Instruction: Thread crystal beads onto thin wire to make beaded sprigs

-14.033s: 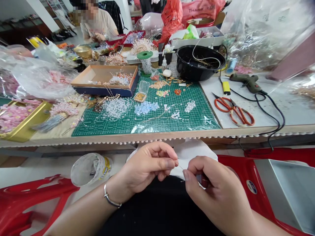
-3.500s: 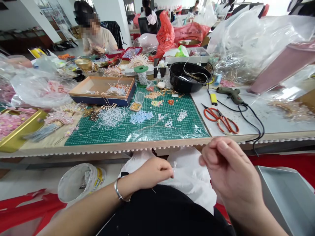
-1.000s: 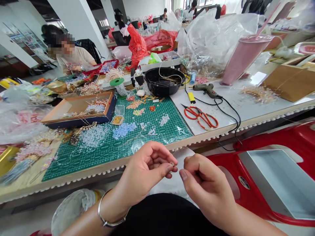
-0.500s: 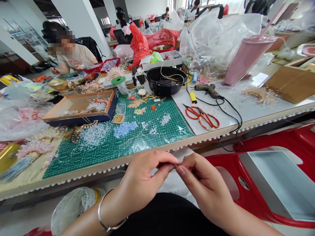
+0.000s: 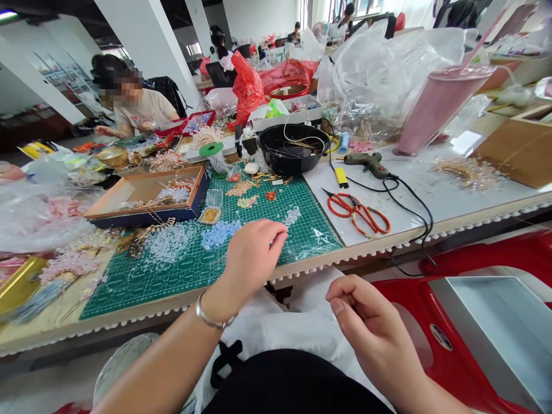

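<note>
My left hand point(image 5: 254, 256), with a silver bangle on the wrist, is over the front part of the green cutting mat point(image 5: 181, 287). Its fingers are closed and point right; whatever they grip is hidden. Just behind its fingertips lies a small heap of clear beads point(image 5: 292, 215), and blue petal-like pieces point(image 5: 221, 233) are left of it. My right hand point(image 5: 371, 328) hangs in front of the table edge, over my lap. Its fingers are curled with the thumb near the index finger, and anything held there is too small to make out.
Orange-handled scissors point(image 5: 357, 211), a glue gun point(image 5: 366, 163) with a looping cable and a yellow lighter point(image 5: 341, 177) lie right of the mat. Behind stand a black bowl point(image 5: 293, 164) and a tilted pink cup point(image 5: 435, 115). A red stool point(image 5: 405, 293) is at right. A co-worker sits back left.
My hands, earlier together at the fingertips around something tiny, have parted. The left moved up and forward over the mat; the right shifted slightly right and stays in front of the table.
</note>
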